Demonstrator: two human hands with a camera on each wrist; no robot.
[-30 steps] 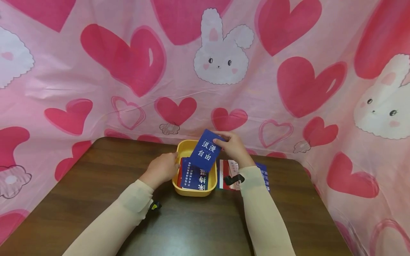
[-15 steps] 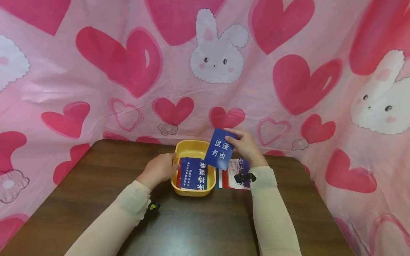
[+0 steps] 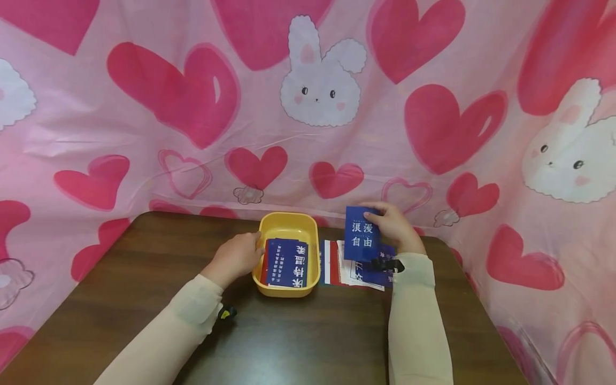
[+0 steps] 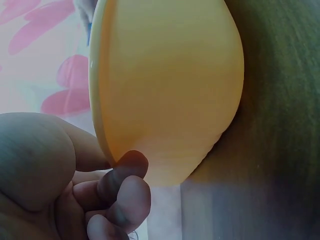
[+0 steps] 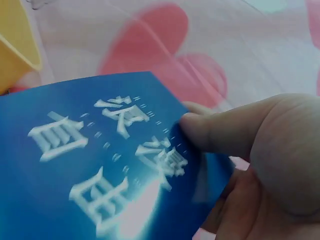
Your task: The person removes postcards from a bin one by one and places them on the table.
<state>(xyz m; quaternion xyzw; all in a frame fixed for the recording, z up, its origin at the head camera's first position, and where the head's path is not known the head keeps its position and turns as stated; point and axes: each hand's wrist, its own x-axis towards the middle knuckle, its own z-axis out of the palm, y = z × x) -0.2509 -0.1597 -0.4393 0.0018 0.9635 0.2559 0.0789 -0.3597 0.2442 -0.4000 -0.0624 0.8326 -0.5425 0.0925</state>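
In my right hand [image 3: 395,227] I pinch a blue card [image 3: 358,243] with white characters, thumb on its printed face. The card is held above several overlapping cards [image 3: 332,262] that lie on the table just right of a yellow plastic tray [image 3: 289,293]. My left hand [image 3: 238,258] grips the tray's left rim, and the left wrist view shows thumb and fingers pinching the tray wall [image 4: 170,90]. Inside the tray lie more cards, a blue one [image 3: 287,262] on top with a red edge showing beneath it.
The brown wooden table [image 3: 289,337] extends around the tray and cards. A pink cloth [image 3: 269,133] printed with hearts and rabbits hangs behind the table and at its sides. Dark straps [image 3: 387,265] sit at both wrists.
My right hand has carried the blue card from above the tray to the right, over the loose cards. The left hand has kept its hold on the tray rim.
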